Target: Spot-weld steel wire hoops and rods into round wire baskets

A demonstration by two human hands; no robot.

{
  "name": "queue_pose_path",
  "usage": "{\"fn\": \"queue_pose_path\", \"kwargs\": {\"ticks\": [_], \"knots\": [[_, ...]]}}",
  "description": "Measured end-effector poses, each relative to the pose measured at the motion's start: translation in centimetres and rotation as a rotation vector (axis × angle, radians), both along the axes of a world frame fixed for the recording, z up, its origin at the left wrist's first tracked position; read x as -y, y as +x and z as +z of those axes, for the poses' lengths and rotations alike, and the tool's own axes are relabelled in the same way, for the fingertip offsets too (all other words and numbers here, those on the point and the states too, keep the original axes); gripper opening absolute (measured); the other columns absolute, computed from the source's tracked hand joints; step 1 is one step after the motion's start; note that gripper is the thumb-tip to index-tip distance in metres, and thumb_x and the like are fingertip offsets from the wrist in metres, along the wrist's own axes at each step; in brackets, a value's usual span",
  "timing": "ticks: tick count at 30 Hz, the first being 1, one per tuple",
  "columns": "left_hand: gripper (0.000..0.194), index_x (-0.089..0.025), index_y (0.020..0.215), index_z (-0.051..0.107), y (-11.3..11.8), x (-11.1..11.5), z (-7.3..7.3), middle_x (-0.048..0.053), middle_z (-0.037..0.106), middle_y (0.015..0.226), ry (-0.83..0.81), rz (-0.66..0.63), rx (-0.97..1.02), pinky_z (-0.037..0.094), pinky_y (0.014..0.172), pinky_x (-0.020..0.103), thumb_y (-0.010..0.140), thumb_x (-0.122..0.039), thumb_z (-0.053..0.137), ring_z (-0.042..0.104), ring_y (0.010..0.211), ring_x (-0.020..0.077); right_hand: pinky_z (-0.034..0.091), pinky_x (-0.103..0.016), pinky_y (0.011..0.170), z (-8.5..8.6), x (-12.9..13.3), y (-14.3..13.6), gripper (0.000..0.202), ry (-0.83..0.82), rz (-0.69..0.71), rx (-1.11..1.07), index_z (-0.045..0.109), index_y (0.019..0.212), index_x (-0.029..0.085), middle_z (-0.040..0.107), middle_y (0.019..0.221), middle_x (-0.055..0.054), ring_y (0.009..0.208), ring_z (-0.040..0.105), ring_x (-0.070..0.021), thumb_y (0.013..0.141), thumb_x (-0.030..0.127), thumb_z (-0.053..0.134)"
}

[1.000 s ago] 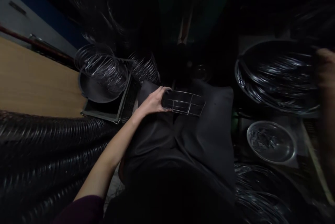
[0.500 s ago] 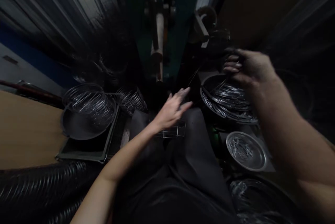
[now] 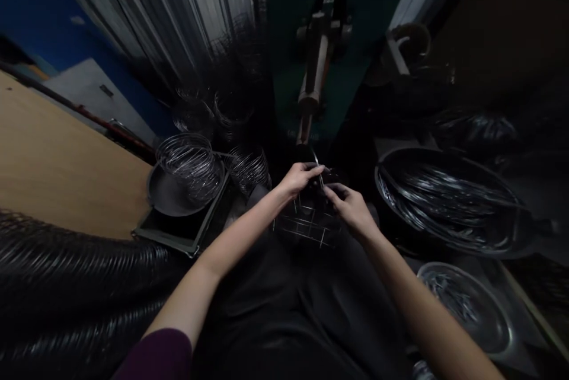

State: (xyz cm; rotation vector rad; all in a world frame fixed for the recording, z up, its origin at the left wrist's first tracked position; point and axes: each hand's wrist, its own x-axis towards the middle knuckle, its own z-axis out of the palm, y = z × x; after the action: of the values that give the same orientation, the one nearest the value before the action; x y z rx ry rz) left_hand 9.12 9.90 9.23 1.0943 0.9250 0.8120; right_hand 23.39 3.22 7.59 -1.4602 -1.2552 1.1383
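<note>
My left hand (image 3: 299, 180) and my right hand (image 3: 349, 205) are close together below the pointed tip of a machine arm (image 3: 310, 95). Both pinch a thin metal wire (image 3: 321, 179), the left near its upper part and the right lower down. Beneath them, over my lap, lies a small wire grid (image 3: 304, 227); its upper side is dark and partly hidden by the hands. Whether the held wire touches the grid or the machine, I cannot tell.
On the left, wire rings (image 3: 189, 160) rest in a round pan (image 3: 178, 209), beside more rings (image 3: 249, 166). To the right stand a large basin (image 3: 380, 181) of bent wires and a metal dish (image 3: 500, 332) with short pieces. A wooden panel (image 3: 66, 166) borders the left.
My right hand has come from above the wire basin to my left hand, and both now pinch a wire. The left hand's spread fingers have closed. The view has shifted left.
</note>
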Motion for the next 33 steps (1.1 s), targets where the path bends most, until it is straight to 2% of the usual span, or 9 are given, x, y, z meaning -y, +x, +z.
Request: {"fn": "queue_pose_path", "kwargs": {"ticks": [4,7,13,15,19,22,25,31,33], "knots": [[0.024,-0.010,0.089,0.071,-0.5,-0.4,-1.7,0.003,0.067,0.074,0.157,-0.045,-0.221,0.044,0.067,0.021,0.077,-0.029,0.065,0.058,0.067,0.0099,0.042,-0.023,0.053,-0.7,-0.8,-0.3,0.034,-0.120,0.131,0.022,0.065,0.078,0.014,0.064,0.068,-0.004,0.059,0.056,-0.0137,0.070,0.046,0.069],[0.025,-0.010,0.089,0.070,-1.6,-0.5,-2.0,0.000,0.063,0.063,0.155,-0.042,-0.326,0.041,0.056,0.018,0.077,-0.030,0.064,0.054,0.055,0.0075,0.038,-0.019,0.043,-0.7,-1.8,-0.2,0.020,-0.269,0.113,-0.087,0.058,0.075,0.013,0.058,0.054,-0.001,0.044,0.050,-0.0091,0.075,0.030,0.069],[0.016,-0.008,0.086,0.063,-2.5,-1.0,-1.2,-0.003,0.055,0.054,0.039,0.001,-0.212,0.038,0.043,0.016,0.085,-0.022,0.055,0.052,0.043,0.0056,0.046,-0.017,0.044,-0.9,-3.3,0.5,0.014,-0.579,0.043,-0.368,0.050,0.078,0.015,0.061,0.058,-0.003,0.048,0.058,-0.0101,0.081,0.001,0.050],[0.014,-0.007,0.083,0.060,-2.2,-1.5,-1.0,-0.002,0.056,0.053,0.001,0.011,-0.177,0.038,0.042,0.016,0.086,-0.020,0.055,0.053,0.042,0.0059,0.048,-0.016,0.046,-0.7,-3.7,0.6,0.013,-0.613,0.034,-0.488,0.050,0.080,0.016,0.061,0.059,-0.002,0.050,0.059,-0.0096,0.084,0.003,0.047],[0.014,-0.007,0.076,0.057,-1.5,-2.3,-1.0,-0.002,0.056,0.051,-0.043,0.003,-0.114,0.037,0.040,0.016,0.083,-0.019,0.059,0.052,0.040,0.0061,0.037,-0.013,0.033,-0.4,-4.0,0.5,0.021,-0.669,0.068,-0.566,0.055,0.079,0.016,0.056,0.051,0.000,0.036,0.048,-0.0070,0.093,0.029,0.045],[0.019,-0.008,0.074,0.056,-0.9,-2.4,-1.0,0.000,0.058,0.053,-0.062,-0.020,-0.033,0.038,0.040,0.017,0.081,-0.024,0.063,0.054,0.042,0.0070,0.025,-0.014,0.027,-0.4,-3.9,0.4,0.028,-0.654,0.159,-0.521,0.058,0.077,0.015,0.049,0.044,0.002,0.030,0.035,-0.0053,0.089,0.040,0.052],[0.022,-0.009,0.072,0.055,-0.5,-2.5,-1.1,0.000,0.058,0.053,-0.084,-0.022,-0.041,0.035,0.039,0.017,0.079,-0.027,0.066,0.054,0.042,0.0073,0.019,-0.015,0.027,-0.7,-4.0,0.5,0.033,-0.511,0.269,-0.518,0.063,0.082,0.015,0.049,0.047,0.002,0.031,0.030,-0.0039,0.081,0.048,0.060],[0.024,-0.008,0.067,0.061,-0.8,-3.3,-2.3,0.000,0.058,0.054,-0.053,0.017,-0.108,0.039,0.050,0.020,0.075,-0.030,0.069,0.050,0.046,0.0057,0.039,-0.018,0.045,-2.2,-4.2,-0.3,0.036,-0.445,0.321,-0.397,0.064,0.074,0.014,0.056,0.059,-0.001,0.051,0.048,-0.0084,0.066,0.047,0.074],[0.025,-0.008,0.066,0.062,-1.1,-3.4,-2.8,0.002,0.060,0.059,-0.047,-0.006,-0.131,0.043,0.057,0.023,0.074,-0.031,0.070,0.054,0.052,0.0079,0.038,-0.018,0.045,-2.3,-4.1,-0.8,0.039,-0.413,0.337,-0.453,0.062,0.075,0.015,0.056,0.063,0.000,0.052,0.046,-0.0074,0.060,0.046,0.079]]}}
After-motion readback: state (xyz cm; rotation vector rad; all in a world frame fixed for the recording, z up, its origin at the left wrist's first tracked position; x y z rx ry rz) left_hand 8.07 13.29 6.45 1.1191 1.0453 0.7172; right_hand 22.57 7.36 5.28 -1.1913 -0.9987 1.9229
